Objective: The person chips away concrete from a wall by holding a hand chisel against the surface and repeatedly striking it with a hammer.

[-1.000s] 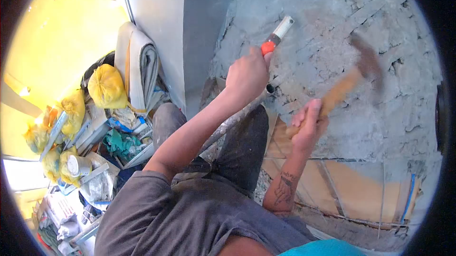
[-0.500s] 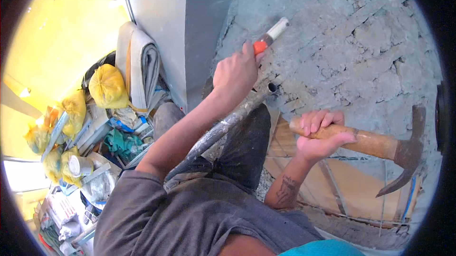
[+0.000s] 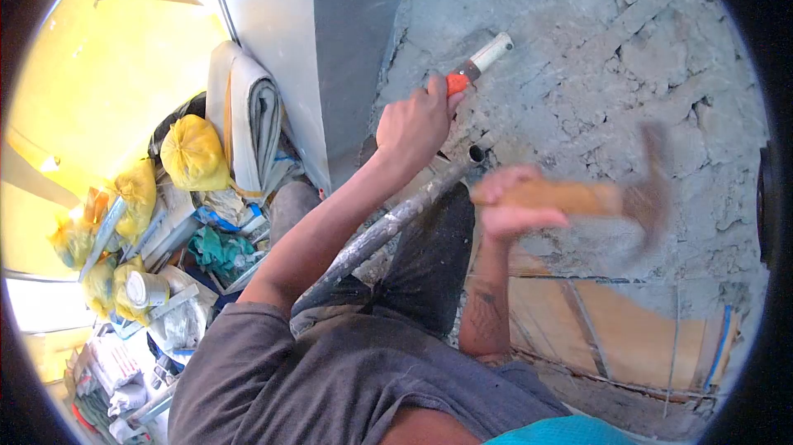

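The hammer (image 3: pixel 582 197) is blurred in the right hand (image 3: pixel 508 204), fingers wrapped round its wooden handle, thumb laid along it. Half a second ago it hung farther right and lower, in sharp outline; now the head has come left and up, over the rough grey surface (image 3: pixel 562 98). From here I can't tell whether it touches.

The left hand (image 3: pixel 413 127) has barely shifted, its fingers closed tight round the orange-and-white tool (image 3: pixel 487 55), whose pale end points towards the upper right. Bare, cracked surface lies between that end and the hammer head, and more runs out to the right.

Room is tighter elsewhere: the metal pipe (image 3: pixel 396 223) ends just left of the right hand, the smooth grey panel (image 3: pixel 359 48) borders the surface's left edge, and tan boards (image 3: pixel 632 325) lie along its lower edge. Yellow bags (image 3: pixel 195 152) sit well apart, beyond the panel.
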Demonstrator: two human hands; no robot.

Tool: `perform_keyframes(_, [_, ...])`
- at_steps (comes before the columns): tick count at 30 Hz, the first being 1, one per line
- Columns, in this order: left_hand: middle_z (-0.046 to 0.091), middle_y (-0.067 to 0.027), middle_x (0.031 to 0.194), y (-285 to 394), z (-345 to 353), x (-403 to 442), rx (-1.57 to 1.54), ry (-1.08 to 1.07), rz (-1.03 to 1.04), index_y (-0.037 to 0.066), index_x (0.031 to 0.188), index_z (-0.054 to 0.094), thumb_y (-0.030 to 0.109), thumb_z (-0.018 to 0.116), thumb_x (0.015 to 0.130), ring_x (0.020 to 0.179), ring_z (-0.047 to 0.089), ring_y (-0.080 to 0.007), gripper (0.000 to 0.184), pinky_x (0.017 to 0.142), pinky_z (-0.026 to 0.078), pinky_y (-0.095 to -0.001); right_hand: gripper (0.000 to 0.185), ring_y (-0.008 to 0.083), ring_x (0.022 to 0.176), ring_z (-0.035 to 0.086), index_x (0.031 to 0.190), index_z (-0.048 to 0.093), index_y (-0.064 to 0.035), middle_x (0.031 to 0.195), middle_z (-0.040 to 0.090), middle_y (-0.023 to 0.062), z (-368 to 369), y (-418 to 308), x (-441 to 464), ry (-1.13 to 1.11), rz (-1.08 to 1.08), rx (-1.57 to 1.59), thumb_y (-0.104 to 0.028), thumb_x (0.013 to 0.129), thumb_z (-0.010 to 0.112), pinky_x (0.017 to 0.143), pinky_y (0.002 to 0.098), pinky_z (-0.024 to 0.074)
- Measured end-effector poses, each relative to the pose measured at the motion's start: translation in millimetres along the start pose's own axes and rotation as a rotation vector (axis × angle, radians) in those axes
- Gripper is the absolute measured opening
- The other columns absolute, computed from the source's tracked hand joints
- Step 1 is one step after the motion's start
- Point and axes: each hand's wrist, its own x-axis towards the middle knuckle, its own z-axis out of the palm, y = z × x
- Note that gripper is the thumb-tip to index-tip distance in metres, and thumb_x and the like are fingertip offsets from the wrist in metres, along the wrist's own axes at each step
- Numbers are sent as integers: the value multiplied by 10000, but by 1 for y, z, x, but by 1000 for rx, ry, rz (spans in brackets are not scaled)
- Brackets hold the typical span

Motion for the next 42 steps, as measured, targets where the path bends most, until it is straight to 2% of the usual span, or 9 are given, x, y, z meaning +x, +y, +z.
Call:
perform_keyframes(7, [656, -232, 746, 10, -7, 2, -30, -59, -56, 17, 1001, 454, 417, 429, 999, 684, 660, -430, 400, 592, 521, -516, 884, 121, 454, 404, 779, 459, -96, 585, 413, -6, -8, -12, 16, 24, 445, -182, -951, 682, 257, 377, 265, 323])
perform_keyframes(11, [654, -238, 726, 18, -10, 1, -50, -98, -111, 5, 992, 452, 413, 430, 999, 688, 661, -430, 409, 598, 516, -522, 947, 142, 486, 423, 797, 489, -94, 607, 415, 6, -22, -69, 21, -189, -372, 277, -996, 611, 266, 421, 283, 358])
perform_keyframes(15, [656, -234, 716, 21, -14, 2, -80, -134, -138, 0, 981, 455, 410, 430, 1000, 683, 658, -436, 411, 607, 513, -532, 846, 127, 456, 403, 715, 473, -106, 573, 438, 20, -10, -23, 31, 85, -605, -64, -935, 711, 309, 416, 284, 346])
perform_keyframes(18, [656, -236, 717, 20, -13, -2, -82, -93, -101, -3, 973, 461, 410, 427, 1001, 678, 658, -437, 416, 614, 513, -535, 721, 110, 465, 433, 685, 462, -104, 555, 450, 11, 2, 20, 18, -113, 416, -360, -803, 844, 386, 415, 275, 342])
perform_keyframes(28, [651, -236, 705, 23, -14, 3, -80, -118, -142, 0, 979, 460, 411, 420, 1003, 665, 655, -439, 413, 606, 513, -534, 321, 100, 505, 402, 756, 466, -136, 612, 410, -18, -20, -76, 35, -84, -489, 63, -375, 931, 589, 456, 268, 362])
perform_keyframes(30, [651, -237, 707, 23, -13, 3, -91, -129, -143, 0, 977, 458, 412, 422, 1003, 661, 655, -438, 414, 602, 513, -534, 266, 113, 492, 417, 740, 481, -126, 569, 410, -3, -38, 4, 42, -10, -467, 56, -282, 928, 587, 453, 278, 365])
perform_keyframes(33, [649, -236, 703, 21, -11, -1, -112, -120, -142, 0, 969, 453, 415, 424, 1002, 652, 654, -435, 417, 585, 514, -530, 384, 185, 464, 486, 636, 566, -80, 526, 466, -12, -7, 28, 20, -110, 448, -693, -351, 893, 651, 459, 357, 403])
perform_keyframes(37, [643, -223, 690, 9, -21, 10, -81, 4, -147, 0, 978, 448, 414, 422, 1003, 640, 652, -429, 416, 564, 516, -520, 375, 136, 421, 463, 676, 586, -65, 523, 491, -28, -13, 35, 9, -234, 261, -950, -360, 894, 664, 415, 312, 371])
perform_keyframes(42, [643, -224, 729, 7, -2, 6, -53, -7, -106, 11, 997, 443, 406, 438, 999, 639, 648, -430, 394, 549, 518, -507, 379, 63, 467, 422, 645, 471, -127, 550, 450, -35, 1, -68, -8, 101, 133, -360, -325, 919, 644, 418, 241, 337])
